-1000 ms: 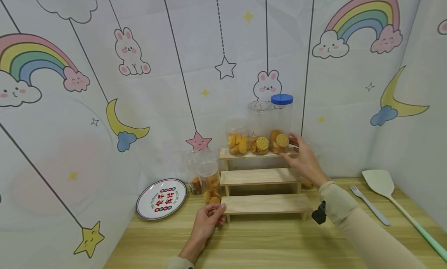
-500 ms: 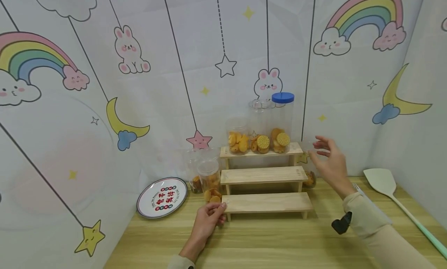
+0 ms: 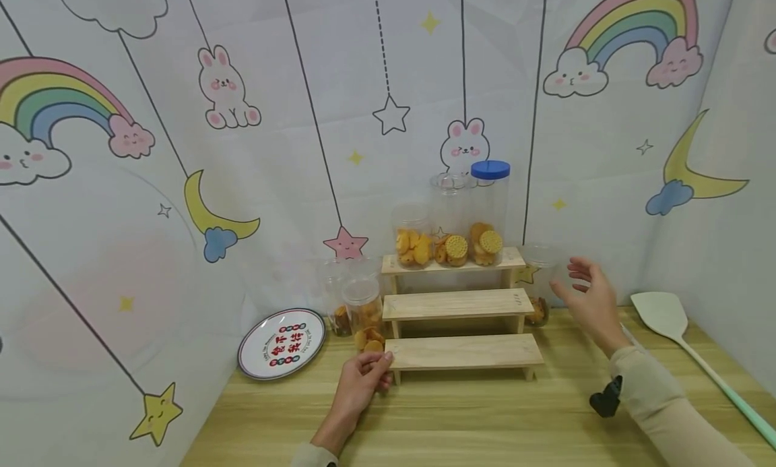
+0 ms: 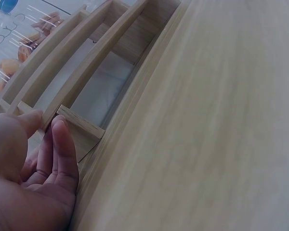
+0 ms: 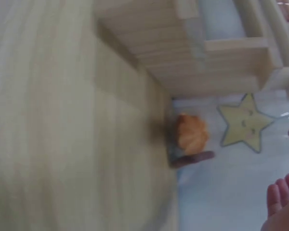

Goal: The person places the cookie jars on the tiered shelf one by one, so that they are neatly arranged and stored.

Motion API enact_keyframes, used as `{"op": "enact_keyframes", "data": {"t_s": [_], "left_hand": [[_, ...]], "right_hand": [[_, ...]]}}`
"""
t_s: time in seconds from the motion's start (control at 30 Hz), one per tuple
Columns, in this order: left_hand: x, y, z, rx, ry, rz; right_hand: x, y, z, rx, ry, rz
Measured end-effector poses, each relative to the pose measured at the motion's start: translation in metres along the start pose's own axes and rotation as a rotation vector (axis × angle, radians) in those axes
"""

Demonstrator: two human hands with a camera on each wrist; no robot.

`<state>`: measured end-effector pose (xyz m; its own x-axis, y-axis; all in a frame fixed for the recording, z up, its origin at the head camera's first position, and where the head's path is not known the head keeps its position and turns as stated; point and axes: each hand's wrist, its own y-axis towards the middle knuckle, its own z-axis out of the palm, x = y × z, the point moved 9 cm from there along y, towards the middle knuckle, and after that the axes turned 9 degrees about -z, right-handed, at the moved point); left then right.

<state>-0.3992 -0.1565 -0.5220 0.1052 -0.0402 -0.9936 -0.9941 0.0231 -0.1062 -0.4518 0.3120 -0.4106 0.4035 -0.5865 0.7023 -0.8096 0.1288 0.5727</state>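
A three-step wooden rack stands on the table. My left hand pinches the left front corner of its lowest step, thumb above and fingers below, as the left wrist view shows at the step's end. My right hand is raised with parted, slightly bent fingers, holding nothing. Just left of it, beside the rack, stands a clear jar with biscuits at its base. On the top step sit a jar of yellow biscuits, a jar of round biscuits and a blue-lidded jar.
Two more clear biscuit jars, the front one hiding part of the other, stand left of the rack. A printed plate leans at the back left. A white spatula lies at right, and my right arm covers most of a fork.
My right hand has left the blue-lidded jar, which stays on the top step, and has moved right and down past the jar beside the rack. The left hand keeps its hold.
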Motion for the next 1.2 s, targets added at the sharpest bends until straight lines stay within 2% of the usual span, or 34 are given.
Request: {"op": "enact_keyframes", "data": {"t_s": [0.1, 0.33, 0.6, 0.87, 1.2], "left_hand": [[-0.001, 0.0, 0.0, 0.005, 0.006, 0.01], [0.0, -0.001, 0.0, 0.003, 0.0, -0.016], [0.0, 0.0, -0.001, 0.002, -0.004, -0.019], [0.001, -0.001, 0.001, 0.01, -0.009, -0.028], [0.002, 0.0, -0.001, 0.011, 0.0, -0.029]], "right_hand": [[-0.01, -0.004, 0.012, 0.041, 0.028, -0.004], [-0.027, -0.007, 0.038, 0.126, 0.037, -0.021], [-0.028, -0.003, 0.058, 0.185, 0.005, 0.003], [-0.025, -0.004, 0.055, 0.144, -0.023, 0.014], [-0.024, -0.011, 0.037, 0.087, -0.008, 0.013]]}}
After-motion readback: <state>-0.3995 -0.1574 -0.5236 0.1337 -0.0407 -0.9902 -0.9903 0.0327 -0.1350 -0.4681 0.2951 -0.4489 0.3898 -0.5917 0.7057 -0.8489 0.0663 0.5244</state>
